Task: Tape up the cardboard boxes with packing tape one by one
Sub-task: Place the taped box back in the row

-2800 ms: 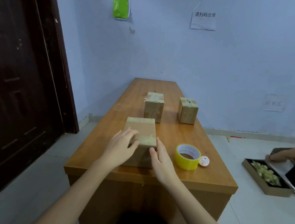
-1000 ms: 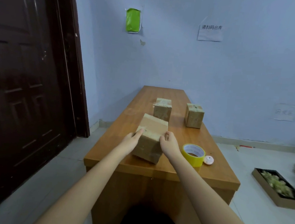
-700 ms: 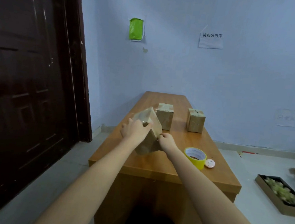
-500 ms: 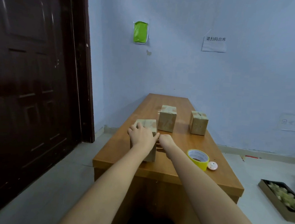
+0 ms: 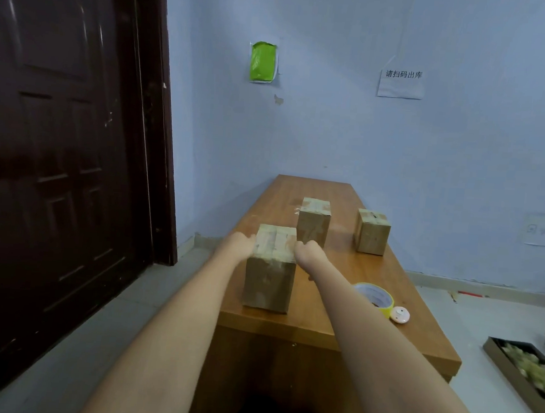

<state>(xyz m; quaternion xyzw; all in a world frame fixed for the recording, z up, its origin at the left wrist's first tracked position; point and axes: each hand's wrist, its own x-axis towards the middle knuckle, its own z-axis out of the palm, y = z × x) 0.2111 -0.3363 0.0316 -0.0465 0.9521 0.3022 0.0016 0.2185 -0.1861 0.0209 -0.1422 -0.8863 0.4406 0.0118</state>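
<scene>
Nearest the camera, two bare forearms reached forward over the near edge of a long orange-brown wooden table (image 5: 288,325). A tall brown cardboard box (image 5: 270,271) stood upright near that edge, towards the table's left side, with strips of tape along its top face. The left hand (image 5: 241,243) lay against the box's upper left edge and the right hand (image 5: 309,254) against its upper right edge, so the box sat between them. The fingers of both were hidden behind the box, and it could not be told whether they were curled or straight.

To the right of the box, partly covered by the right forearm, lay a roll of yellow packing tape (image 5: 375,298), flat on the table. Just beside it on the right sat a small round white and pink object (image 5: 399,314).

Farther along the table stood a second taped brown cardboard box (image 5: 313,222), directly behind the first, and a smaller third cardboard box (image 5: 371,231) well to its right.

On the floor at the right lay a shallow dark tray (image 5: 512,372) of pale greenish pieces. A dark brown wooden door (image 5: 56,156) filled the left side, and on the pale blue wall hung a green packet (image 5: 262,62) and a white paper notice (image 5: 401,83).
</scene>
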